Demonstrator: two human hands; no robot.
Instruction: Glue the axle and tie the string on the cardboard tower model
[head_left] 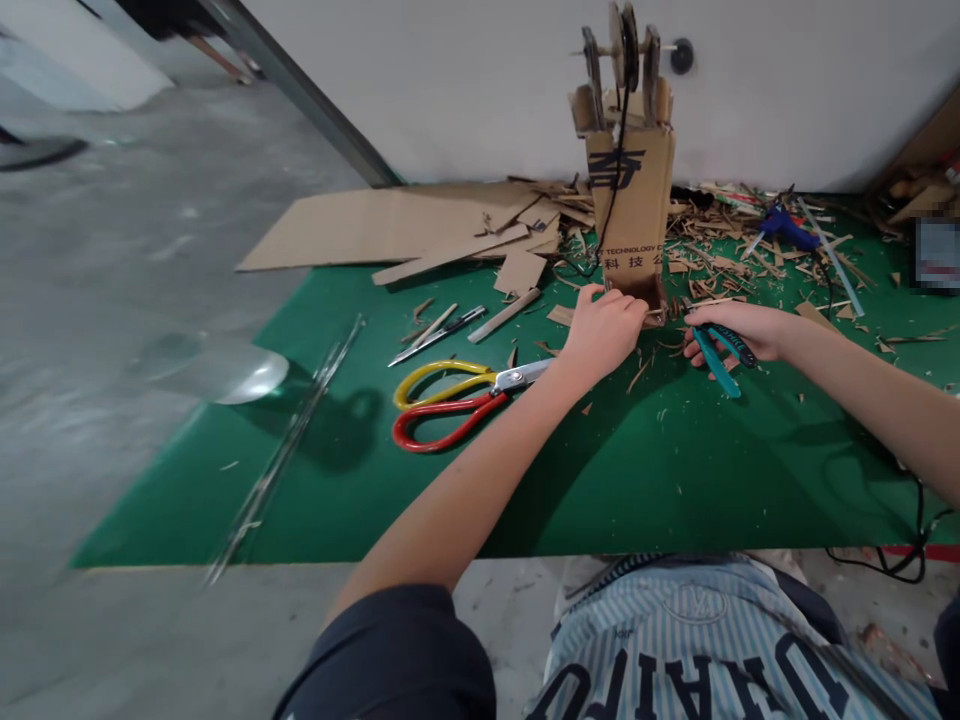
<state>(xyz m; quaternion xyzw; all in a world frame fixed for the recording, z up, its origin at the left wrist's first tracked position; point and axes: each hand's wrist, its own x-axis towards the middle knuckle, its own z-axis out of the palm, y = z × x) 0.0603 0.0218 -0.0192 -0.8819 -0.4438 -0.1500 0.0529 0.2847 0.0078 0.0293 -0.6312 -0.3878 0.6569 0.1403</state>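
So we've got a plain white partition (465,90) running behind a green-topped table (637,490), with a grey metal trim strip (319,100) slanting down its left edge and a round black fitting (682,56) up high. Floor's smooth grey concrete (180,210), a bit shiny, and we can see pale patches of light reflecting off it. Over at top left we spot another white surface (75,60), too blurry for us to say what. Shadows on the green are soft.
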